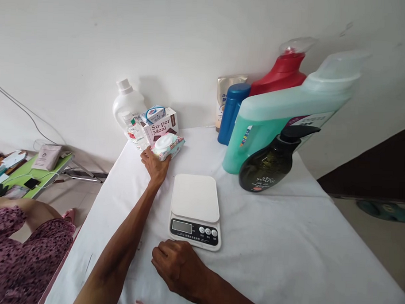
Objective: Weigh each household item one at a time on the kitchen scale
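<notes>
Reaching across the table, my left hand point(156, 167) grips the near edge of a soft pack of wet wipes point(168, 146) with a white lid. The pack lies in front of a "Su-per Meal" box point(161, 126). A white kitchen scale point(195, 198) stands in the middle with its plate bare and its display blank. Just below the scale's front edge, my right hand point(180, 268) rests on the cloth, curled into a loose fist; I see nothing in it.
A white jug point(127, 103) and a small clear bottle point(136, 132) stand at back left. At right are a dark pump bottle point(266, 165), a green jug point(263, 110), a blue bottle point(233, 113) and a red bottle point(281, 72). A person in patterned clothing point(26, 256) sits at left.
</notes>
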